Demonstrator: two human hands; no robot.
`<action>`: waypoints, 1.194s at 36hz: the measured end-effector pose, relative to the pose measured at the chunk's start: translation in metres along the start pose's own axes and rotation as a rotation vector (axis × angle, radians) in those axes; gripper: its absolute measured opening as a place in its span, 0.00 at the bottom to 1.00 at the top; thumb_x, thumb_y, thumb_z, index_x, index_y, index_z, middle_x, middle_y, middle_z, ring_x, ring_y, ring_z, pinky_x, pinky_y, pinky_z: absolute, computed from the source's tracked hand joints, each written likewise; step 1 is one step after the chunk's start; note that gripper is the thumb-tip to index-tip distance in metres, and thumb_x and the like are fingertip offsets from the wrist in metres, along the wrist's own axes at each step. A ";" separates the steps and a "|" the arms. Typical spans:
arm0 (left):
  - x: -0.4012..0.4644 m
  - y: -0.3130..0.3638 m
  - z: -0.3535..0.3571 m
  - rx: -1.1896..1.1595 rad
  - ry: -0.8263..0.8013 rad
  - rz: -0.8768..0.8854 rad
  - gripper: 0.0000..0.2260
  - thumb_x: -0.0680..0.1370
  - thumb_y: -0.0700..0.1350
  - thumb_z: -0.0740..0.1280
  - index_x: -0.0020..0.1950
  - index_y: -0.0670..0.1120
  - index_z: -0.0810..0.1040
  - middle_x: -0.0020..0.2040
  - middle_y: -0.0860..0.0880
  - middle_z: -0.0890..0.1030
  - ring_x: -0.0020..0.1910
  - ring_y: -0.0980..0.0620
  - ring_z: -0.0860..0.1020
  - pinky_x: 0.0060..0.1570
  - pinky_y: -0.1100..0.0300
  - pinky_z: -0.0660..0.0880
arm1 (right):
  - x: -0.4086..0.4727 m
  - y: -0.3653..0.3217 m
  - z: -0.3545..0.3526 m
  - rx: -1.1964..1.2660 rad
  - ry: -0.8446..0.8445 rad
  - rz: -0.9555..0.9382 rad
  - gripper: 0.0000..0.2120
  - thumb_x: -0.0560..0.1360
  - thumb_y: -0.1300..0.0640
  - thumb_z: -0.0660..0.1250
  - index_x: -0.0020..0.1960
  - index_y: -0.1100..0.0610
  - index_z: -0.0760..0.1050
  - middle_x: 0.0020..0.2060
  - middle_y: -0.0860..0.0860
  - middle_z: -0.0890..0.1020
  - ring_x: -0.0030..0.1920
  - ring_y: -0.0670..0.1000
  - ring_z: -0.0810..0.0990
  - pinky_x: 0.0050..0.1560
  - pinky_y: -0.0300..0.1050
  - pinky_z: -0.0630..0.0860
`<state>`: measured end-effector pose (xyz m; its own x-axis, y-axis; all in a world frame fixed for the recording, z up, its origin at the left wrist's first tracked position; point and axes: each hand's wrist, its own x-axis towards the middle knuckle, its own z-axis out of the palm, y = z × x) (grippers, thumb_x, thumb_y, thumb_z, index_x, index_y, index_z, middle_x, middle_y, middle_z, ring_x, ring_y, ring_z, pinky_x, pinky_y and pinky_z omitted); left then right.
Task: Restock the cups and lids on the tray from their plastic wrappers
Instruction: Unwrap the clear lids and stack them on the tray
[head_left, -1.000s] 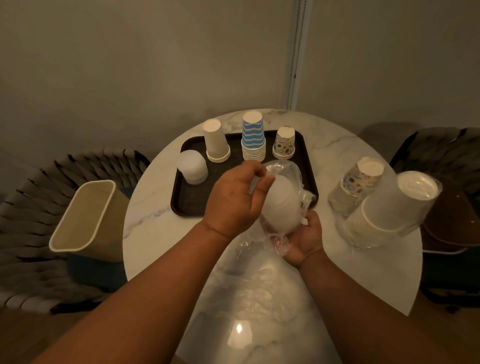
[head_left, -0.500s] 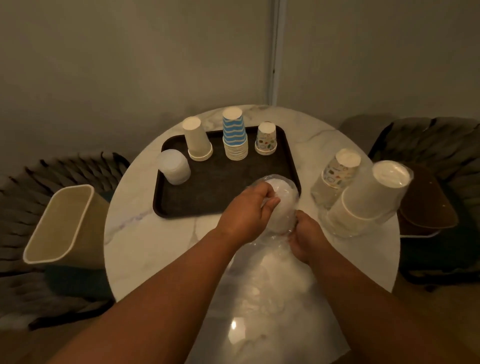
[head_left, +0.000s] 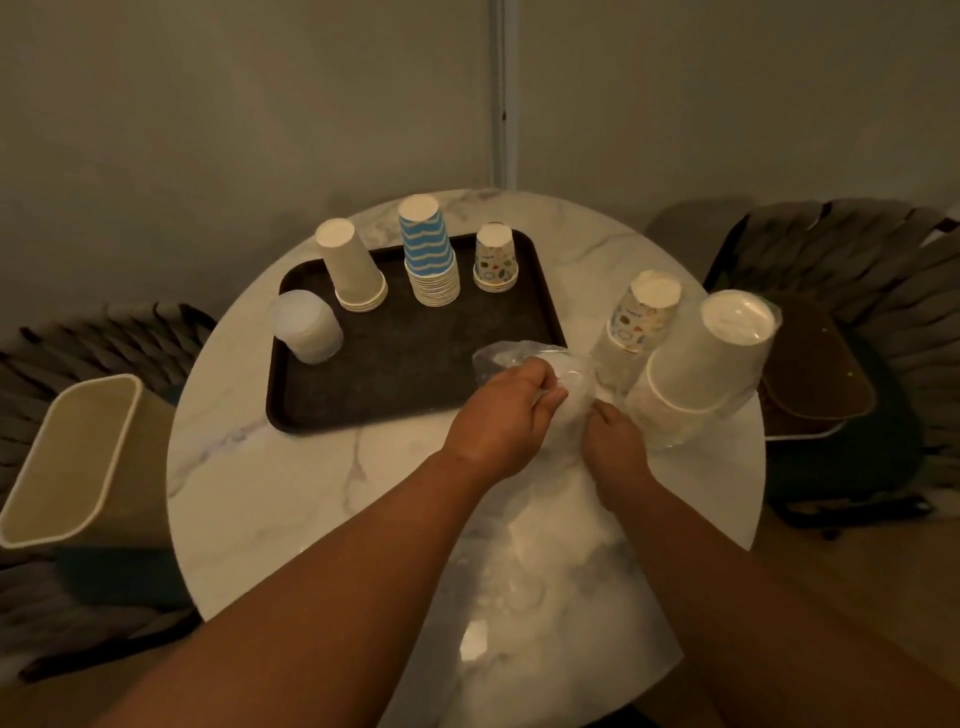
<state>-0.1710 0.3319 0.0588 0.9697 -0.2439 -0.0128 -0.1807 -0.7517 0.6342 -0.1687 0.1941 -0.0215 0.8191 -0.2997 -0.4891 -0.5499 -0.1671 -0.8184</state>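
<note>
A dark tray (head_left: 395, 384) on the round marble table (head_left: 291, 493) holds a stack of clear lids (head_left: 306, 327), a plain white cup stack (head_left: 353, 273), a blue-striped cup stack (head_left: 428, 254) and a small patterned cup stack (head_left: 496, 260). My left hand (head_left: 504, 415) pinches the clear plastic wrapper (head_left: 524, 358) at the tray's right front corner. My right hand (head_left: 615, 441) grips the same wrapper lower down. The white lids inside the wrapper are mostly hidden by my hands. Right of them lie a wrapped patterned cup stack (head_left: 641, 317) and a wrapped white cup stack (head_left: 711, 358).
A beige waste bin (head_left: 72, 462) stands left of the table. Dark woven chairs (head_left: 852, 270) flank the table, and the right one holds a brown tray (head_left: 815, 369). A grey wall is close behind.
Both hands with the wrapped lids have dropped from above the tray to the table at the tray's right front corner. The white lid stack is now mostly covered by my hands.
</note>
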 end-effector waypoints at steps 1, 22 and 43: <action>0.001 0.001 -0.001 -0.003 0.015 -0.001 0.11 0.82 0.52 0.60 0.55 0.46 0.75 0.55 0.46 0.81 0.52 0.46 0.78 0.50 0.50 0.76 | 0.001 0.002 0.000 0.022 -0.002 -0.013 0.18 0.83 0.58 0.53 0.68 0.60 0.74 0.65 0.56 0.77 0.65 0.58 0.74 0.70 0.51 0.68; 0.002 0.015 -0.032 -0.116 0.172 0.027 0.09 0.82 0.53 0.61 0.55 0.48 0.72 0.44 0.53 0.77 0.42 0.49 0.77 0.44 0.49 0.77 | 0.001 0.014 -0.003 0.117 0.023 -0.061 0.14 0.82 0.53 0.56 0.59 0.55 0.79 0.55 0.51 0.82 0.59 0.54 0.79 0.65 0.52 0.72; -0.004 0.007 -0.088 -0.249 0.457 0.082 0.05 0.82 0.49 0.64 0.49 0.51 0.69 0.39 0.59 0.75 0.39 0.61 0.74 0.43 0.48 0.77 | -0.054 0.002 -0.031 0.009 0.311 -0.555 0.19 0.75 0.41 0.55 0.50 0.54 0.75 0.46 0.53 0.78 0.48 0.52 0.75 0.54 0.56 0.75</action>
<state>-0.1619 0.3820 0.1311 0.9369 0.0377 0.3475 -0.2684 -0.5593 0.7843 -0.2192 0.1804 0.0128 0.8951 -0.4300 0.1176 -0.0551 -0.3686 -0.9280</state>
